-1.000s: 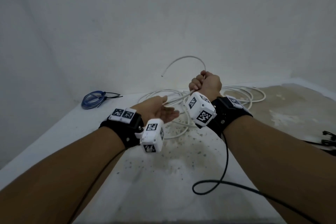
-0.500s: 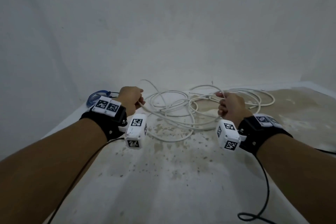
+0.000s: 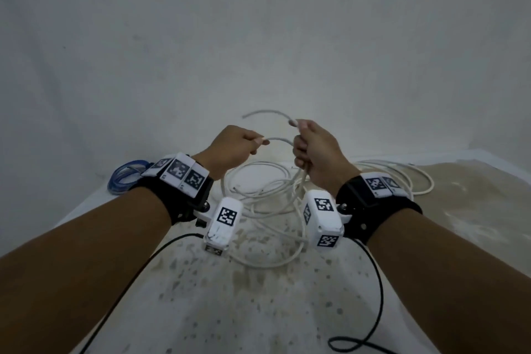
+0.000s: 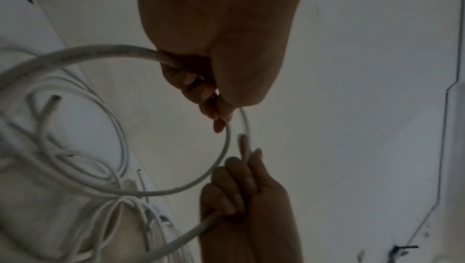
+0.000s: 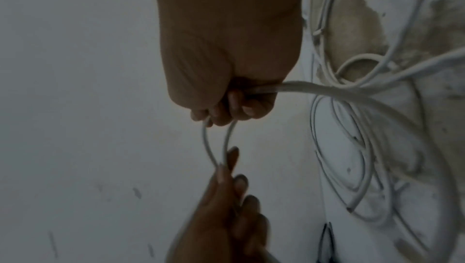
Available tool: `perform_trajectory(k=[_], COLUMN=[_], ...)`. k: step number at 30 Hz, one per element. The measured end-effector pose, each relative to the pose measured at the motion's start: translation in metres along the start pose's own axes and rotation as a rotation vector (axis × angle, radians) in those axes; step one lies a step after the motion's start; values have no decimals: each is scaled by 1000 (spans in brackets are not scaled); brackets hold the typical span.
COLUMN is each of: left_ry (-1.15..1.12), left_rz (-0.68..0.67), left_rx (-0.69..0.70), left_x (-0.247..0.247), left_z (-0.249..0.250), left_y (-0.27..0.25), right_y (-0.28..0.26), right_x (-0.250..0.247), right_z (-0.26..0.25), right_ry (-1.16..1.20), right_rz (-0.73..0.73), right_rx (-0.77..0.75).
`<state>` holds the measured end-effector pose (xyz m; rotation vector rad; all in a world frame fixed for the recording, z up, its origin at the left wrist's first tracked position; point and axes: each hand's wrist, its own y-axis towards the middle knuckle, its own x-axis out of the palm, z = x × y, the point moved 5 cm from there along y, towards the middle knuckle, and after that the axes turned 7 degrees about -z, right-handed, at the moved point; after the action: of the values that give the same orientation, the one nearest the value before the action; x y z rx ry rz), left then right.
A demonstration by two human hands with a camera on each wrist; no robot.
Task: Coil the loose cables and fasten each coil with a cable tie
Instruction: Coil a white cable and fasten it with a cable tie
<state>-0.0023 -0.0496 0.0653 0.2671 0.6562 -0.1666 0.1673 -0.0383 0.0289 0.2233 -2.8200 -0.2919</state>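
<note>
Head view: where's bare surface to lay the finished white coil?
Free: the near patch of the surface, between the two forearms and in front of the white cable tangle; only thin black leads skirt it. Also the stained stretch far right, beyond the tangle's outer loops. Crowded: centre under both hands, and back left by the blue coil.

A white cable [image 3: 270,190] loops over a white table [image 3: 258,310] speckled grey and stained tan; beside it lies a blue coil [image 3: 126,177]. Black wristbands [image 3: 184,198] carry white blocks [image 3: 225,217] with black-and-white square-patterned markers.
</note>
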Motion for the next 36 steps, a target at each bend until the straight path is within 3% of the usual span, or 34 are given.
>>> perform_trajectory(k=[4,6,9,12,17,23,27,30,32,36], left_ry=[85,76,-9,-124,-191,-159,-153,-229,-274,-237], left_rz=[-20,7,42,58,121,108,121,128,139,199], left_rx=[72,64,15,-24,-17,3,17,-8,-2,38], left_x=[0,-3,-12,-19,-25,-19,-18,-24,-27,-32], left_z=[15,8,-16,-44,-67,-66,-57,-64,-66,-50], left_y=[22,30,33,28,25,25,20,11,6,5], right_y=[17,28,43,51,56,51,51,54,52,39], right_x=[9,4,-16,-28,-2,48,55,37,31,50], right_z=[9,11,13,20,33,31,27,23,19,12], right_ry=[-345,-413,-287,-113,-100,-401,-528,-296,-219,-346], right_rz=[-72,9,251,337,177,-89,24,147,123,-40], right_rx=[62,54,73,110,87,66,-8,7,24,50])
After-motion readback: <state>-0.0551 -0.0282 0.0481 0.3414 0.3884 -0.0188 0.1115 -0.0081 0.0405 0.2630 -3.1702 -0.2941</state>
